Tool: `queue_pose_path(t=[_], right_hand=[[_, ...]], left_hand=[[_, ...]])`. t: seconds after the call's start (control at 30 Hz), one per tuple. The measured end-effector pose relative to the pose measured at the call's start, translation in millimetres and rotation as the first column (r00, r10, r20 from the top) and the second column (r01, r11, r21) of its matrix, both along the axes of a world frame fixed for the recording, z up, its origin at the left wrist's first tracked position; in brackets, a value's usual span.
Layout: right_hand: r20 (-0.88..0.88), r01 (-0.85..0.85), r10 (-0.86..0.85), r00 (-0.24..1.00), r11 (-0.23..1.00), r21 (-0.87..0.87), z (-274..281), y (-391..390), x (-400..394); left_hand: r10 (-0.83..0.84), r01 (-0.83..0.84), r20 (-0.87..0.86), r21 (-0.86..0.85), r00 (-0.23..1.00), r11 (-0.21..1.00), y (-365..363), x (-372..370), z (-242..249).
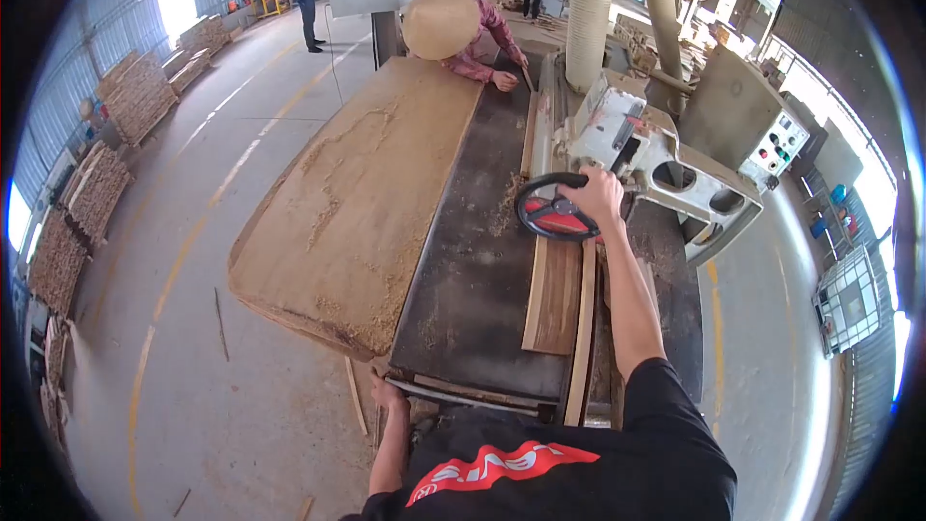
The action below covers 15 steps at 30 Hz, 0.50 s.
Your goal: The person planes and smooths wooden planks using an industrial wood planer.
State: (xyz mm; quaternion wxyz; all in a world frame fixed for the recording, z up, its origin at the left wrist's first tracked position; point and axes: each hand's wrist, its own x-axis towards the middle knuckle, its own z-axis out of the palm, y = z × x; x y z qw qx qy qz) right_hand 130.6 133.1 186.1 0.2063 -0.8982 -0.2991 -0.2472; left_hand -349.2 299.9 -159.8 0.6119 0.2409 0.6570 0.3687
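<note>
My right hand point(598, 195) is closed on the rim of a black handwheel point(552, 217) with a red centre, on the side of a pale woodworking machine point(617, 125). My left hand point(388, 392) is low, at the near edge of the dark machine table point(473, 280), by its metal front bar; its fingers are partly hidden. A wide wooden board point(558, 304) lies on the table below the wheel, beside a long narrow strip point(581, 347). Left of the dark table is a sawdust-strewn wooden top point(338, 203).
Across the table, a co-worker in a straw hat point(442, 25) leans in, hands near a thin strip. Two more people stand farther back. A control box point(775, 150) is at right, ducts point(590, 14) rise behind the machine, and wood stacks point(135, 96) line the left.
</note>
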Motion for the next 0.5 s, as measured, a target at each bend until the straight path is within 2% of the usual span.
queue_pose_path(t=[0.03,0.13,0.17,0.2,0.27,0.3,0.33,0.37,0.4,0.5], right_hand=[[-0.042,0.005,-0.005,0.999,1.000,-0.004,-0.6,0.0,2.2],[-0.172,-0.062,0.066,0.983,0.998,0.030,2.6,-8.7,7.7],[-0.079,-0.123,0.130,0.988,0.989,0.082,-0.9,-11.2,12.2],[-0.061,-0.148,0.157,0.986,0.981,0.123,-7.5,-13.0,17.4],[-0.123,-0.056,0.100,0.987,0.946,0.319,-29.2,-20.1,17.7],[-0.171,-0.089,0.203,0.964,0.854,0.513,-50.9,-27.4,20.2],[-0.179,-0.114,0.318,0.931,0.719,0.686,-72.3,-31.8,31.2],[-0.162,-0.116,0.435,0.886,0.546,0.830,-70.3,-27.1,31.3],[-0.185,-0.092,0.465,0.866,0.511,0.855,-70.3,-23.3,33.0],[-0.331,0.079,0.485,0.809,0.468,0.880,-73.8,-27.3,27.5]], left_hand=[[0.022,-0.023,-0.006,-0.021,1.000,1.000,2.5,1.9,-2.9],[0.082,-0.086,0.031,0.166,0.996,0.982,-12.9,9.9,17.9],[0.097,-0.119,0.289,0.060,0.952,0.991,-6.1,10.6,13.5],[0.049,-0.057,0.198,0.033,0.979,0.998,2.6,20.8,12.5],[-0.073,0.072,-0.023,-0.062,0.997,0.995,2.5,-1.7,6.5],[-0.080,0.061,-0.105,-0.168,0.991,0.984,13.3,-4.8,-14.1],[-0.070,0.065,-0.041,-0.110,0.997,0.992,8.5,0.6,-13.1],[-0.060,0.061,0.019,-0.046,0.998,0.997,6.0,5.4,-12.4],[-0.060,0.060,0.059,0.017,0.996,0.998,6.5,-1.5,-11.0],[-0.069,0.087,-0.190,0.087,0.979,0.992,6.3,-7.7,-42.6]])
